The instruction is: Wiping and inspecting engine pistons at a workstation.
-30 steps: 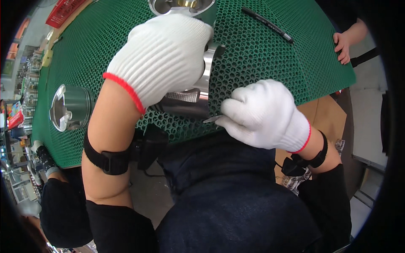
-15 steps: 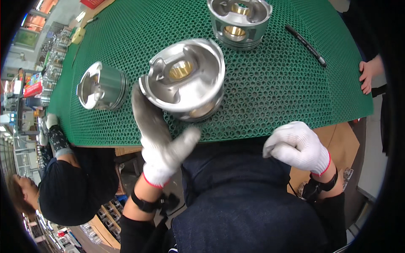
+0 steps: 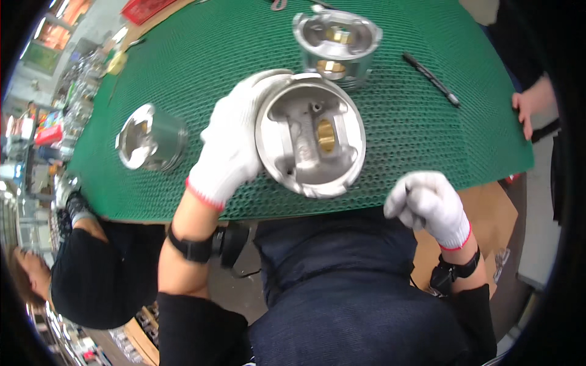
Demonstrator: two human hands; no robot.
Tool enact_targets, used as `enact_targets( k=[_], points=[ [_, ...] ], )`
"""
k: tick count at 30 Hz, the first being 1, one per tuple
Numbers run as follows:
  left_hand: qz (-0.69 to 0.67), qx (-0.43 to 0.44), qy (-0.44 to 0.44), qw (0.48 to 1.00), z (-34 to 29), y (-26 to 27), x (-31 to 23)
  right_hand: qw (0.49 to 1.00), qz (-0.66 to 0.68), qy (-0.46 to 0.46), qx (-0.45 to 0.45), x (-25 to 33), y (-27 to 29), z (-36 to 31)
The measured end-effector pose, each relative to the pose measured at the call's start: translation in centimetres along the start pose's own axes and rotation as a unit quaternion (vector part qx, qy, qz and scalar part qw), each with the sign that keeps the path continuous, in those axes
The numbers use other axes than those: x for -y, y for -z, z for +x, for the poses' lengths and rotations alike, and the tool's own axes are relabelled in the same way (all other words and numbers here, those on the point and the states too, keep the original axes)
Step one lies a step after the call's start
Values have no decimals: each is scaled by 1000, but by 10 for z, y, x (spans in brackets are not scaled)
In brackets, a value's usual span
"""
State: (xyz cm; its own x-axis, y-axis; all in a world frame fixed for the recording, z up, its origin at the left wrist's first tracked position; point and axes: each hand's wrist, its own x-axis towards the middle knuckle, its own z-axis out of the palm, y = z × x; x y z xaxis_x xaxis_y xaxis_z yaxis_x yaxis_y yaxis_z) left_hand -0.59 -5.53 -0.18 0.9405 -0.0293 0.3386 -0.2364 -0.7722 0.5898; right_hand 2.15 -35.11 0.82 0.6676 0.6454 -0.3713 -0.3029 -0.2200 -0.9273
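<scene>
A silver engine piston (image 3: 284,128), its hollow side with a brass-coloured bushing facing me, sits before me over the green mat. My left hand (image 3: 235,125), in a white knitted glove, is closed round its left and far side. My right hand (image 3: 430,204), gloved the same way, hovers by the mat's near edge with its fingers curled in. A small dark spot shows between those fingers; what they hold, if anything, cannot be made out. A second piston (image 3: 342,47) stands just beyond the held one. Farther left, a third piston (image 3: 162,140) lies on its side.
A black marker pen (image 3: 431,79) lies on the green honeycomb mat (image 3: 403,134) at the right. Another person's bare hand (image 3: 531,110) rests at the mat's right edge. On the left, a person in dark clothes (image 3: 104,268) works beside the table. A red tray (image 3: 146,9) stands far left.
My left hand has swung up round the piston's far-left side. The piston has turned and shifted right, its hollow side now facing me more directly. My right hand stays nearly in place.
</scene>
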Motion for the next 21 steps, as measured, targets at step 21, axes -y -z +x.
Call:
enact_targets(
  k=[21],
  points=[
    [324,190,-60,925,66,-32,-94,772,-536,339,-52,6,4,21]
  ],
)
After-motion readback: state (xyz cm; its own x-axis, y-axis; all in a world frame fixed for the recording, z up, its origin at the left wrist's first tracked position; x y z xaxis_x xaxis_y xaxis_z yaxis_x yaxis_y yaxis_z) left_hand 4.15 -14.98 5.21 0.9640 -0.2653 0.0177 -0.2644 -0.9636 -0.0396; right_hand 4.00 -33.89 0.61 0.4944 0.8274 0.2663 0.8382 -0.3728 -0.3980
